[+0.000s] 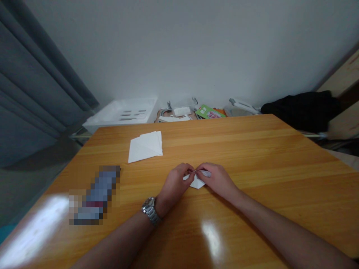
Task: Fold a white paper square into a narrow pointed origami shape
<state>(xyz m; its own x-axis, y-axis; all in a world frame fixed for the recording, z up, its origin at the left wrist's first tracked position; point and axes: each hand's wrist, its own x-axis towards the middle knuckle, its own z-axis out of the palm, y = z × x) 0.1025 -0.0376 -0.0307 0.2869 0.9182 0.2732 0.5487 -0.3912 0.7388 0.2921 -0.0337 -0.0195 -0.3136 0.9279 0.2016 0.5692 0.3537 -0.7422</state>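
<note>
A small folded piece of white paper [198, 183] sits low over the wooden table [238, 145], between my two hands. My left hand [178, 180], with a metal wristwatch [150, 210] on its wrist, pinches the paper's left side. From the other side my right hand [217, 180] grips it too, thumb and fingers closed at the upper edge. Both thumbs meet near the middle of that edge. Parts of the paper are hidden behind the fingers.
White paper sheets [144, 147] lie stacked at the table's back left. A blurred-out, phone-like object [98, 196] rests at the left. Beyond the far edge are a white plastic tray [123, 112], a green booklet [209, 112] and a black cloth item [303, 110].
</note>
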